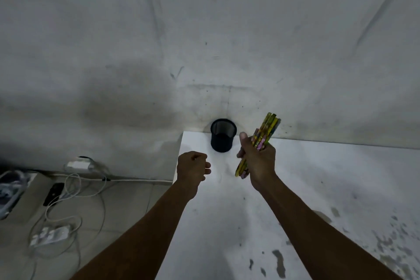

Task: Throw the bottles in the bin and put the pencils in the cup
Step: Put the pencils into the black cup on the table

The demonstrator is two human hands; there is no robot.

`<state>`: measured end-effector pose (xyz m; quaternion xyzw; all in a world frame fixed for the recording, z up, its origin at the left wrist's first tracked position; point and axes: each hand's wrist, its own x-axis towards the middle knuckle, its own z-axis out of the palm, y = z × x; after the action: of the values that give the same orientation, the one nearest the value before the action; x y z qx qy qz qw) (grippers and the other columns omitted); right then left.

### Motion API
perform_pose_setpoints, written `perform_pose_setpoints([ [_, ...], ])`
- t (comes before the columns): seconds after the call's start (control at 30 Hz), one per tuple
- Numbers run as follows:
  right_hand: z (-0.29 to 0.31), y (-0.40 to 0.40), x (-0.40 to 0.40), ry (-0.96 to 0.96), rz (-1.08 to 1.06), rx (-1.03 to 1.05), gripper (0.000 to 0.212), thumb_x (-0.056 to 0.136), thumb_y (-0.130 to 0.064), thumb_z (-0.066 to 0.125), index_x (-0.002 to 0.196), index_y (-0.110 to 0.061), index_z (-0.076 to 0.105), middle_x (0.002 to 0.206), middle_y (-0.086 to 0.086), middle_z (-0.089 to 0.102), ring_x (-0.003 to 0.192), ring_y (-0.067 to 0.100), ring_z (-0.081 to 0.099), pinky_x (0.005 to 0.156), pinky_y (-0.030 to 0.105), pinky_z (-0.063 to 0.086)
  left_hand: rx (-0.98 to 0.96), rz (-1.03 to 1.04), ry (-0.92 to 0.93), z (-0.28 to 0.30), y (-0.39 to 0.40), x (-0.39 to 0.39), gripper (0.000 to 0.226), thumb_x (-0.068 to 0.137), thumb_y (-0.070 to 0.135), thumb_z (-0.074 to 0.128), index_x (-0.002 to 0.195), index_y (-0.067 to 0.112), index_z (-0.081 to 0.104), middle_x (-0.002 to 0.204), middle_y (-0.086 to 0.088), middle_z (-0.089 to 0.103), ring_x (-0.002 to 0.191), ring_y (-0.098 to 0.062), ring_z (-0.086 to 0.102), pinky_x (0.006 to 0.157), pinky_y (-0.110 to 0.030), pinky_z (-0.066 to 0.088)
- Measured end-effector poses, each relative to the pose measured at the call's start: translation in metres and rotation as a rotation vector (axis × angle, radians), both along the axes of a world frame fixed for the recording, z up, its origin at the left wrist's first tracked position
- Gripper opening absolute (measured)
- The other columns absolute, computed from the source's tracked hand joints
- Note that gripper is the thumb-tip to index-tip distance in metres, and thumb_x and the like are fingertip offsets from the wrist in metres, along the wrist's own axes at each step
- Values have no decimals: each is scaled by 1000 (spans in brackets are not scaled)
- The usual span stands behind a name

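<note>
A black mesh cup [222, 135] stands upright at the far left corner of the white table [318, 177], against the wall. My right hand [258, 161] is closed around a bundle of several yellow patterned pencils [267, 130], held above the table just right of the cup, tips pointing up and away. My left hand [193, 167] hovers in a loose fist over the table's left edge, below and left of the cup, with nothing in it. I see no bottles or bin.
A grey, stained wall [204, 41] rises right behind the table. On the floor to the left lie white cables [75, 191], a power strip [48, 236], a charger [78, 163] and a black phone [53, 193]. The table's near right surface has chipped grey patches.
</note>
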<state>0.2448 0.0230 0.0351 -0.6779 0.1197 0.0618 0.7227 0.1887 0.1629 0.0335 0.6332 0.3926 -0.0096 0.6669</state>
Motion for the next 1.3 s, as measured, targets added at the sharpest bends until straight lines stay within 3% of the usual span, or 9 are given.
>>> perform_pose_setpoints([
  [0.13,-2,26,53,-56,-80,34,34,82,-38,75,75,-8,59,60,8,59,41,25,49,36,28,42,-34,43,-5,-7,15,47,15,91,7,53,96,2,65,72,-12,64,61,-24,59,55,-27,41],
  [0.27,-15,51,93,-128,-182,88,29,82,-30,76,71,-10,57,62,9,55,55,28,51,53,37,48,-45,81,-23,-18,28,80,13,91,6,51,91,3,65,69,-11,63,58,-22,60,55,-27,40],
  [0.47,-55,82,119,-211,-278,65,30,83,-24,76,62,-20,54,55,-13,55,55,9,54,56,25,48,-23,129,-33,-43,40,108,21,89,3,48,80,11,65,65,-8,64,56,-19,61,54,-25,43],
  [0.57,-74,94,123,-236,-273,-23,25,83,-23,76,64,-21,59,57,-12,59,58,8,58,61,27,53,-2,141,-45,-56,44,114,24,89,0,46,80,10,65,70,-11,65,62,-22,63,48,-20,47],
  [0.7,-93,100,121,-301,-233,-152,27,84,-25,75,81,-1,64,70,9,63,68,17,61,69,41,55,14,142,-56,-70,48,119,23,89,-2,45,87,6,67,76,-15,66,68,-24,64,43,-12,46],
  [0.87,-101,103,123,-506,-193,-588,33,83,-37,68,85,-4,67,84,15,65,79,35,63,74,53,49,4,149,-51,-84,50,127,22,89,-3,46,91,3,68,78,-16,67,69,-24,65,43,-12,46],
  [0.97,-105,105,123,-456,-235,-826,37,81,-43,66,88,-8,72,94,10,63,93,33,59,85,40,38,-7,132,-44,-91,49,133,20,91,2,50,93,6,69,78,-11,69,69,-21,66,45,-14,46],
  [1.17,-102,104,126,-172,-254,-802,39,81,-47,68,89,-9,74,105,11,61,108,32,52,93,43,37,-102,7,7,-97,42,139,17,92,20,54,85,15,69,91,-16,72,80,-27,68,66,-36,53],
  [1.3,-99,97,130,-22,-249,-654,32,77,-49,72,67,-21,60,85,4,65,94,30,63,76,37,50,-197,-62,64,-96,41,140,27,93,34,55,106,14,67,106,-11,69,99,-28,66,69,-36,57],
])
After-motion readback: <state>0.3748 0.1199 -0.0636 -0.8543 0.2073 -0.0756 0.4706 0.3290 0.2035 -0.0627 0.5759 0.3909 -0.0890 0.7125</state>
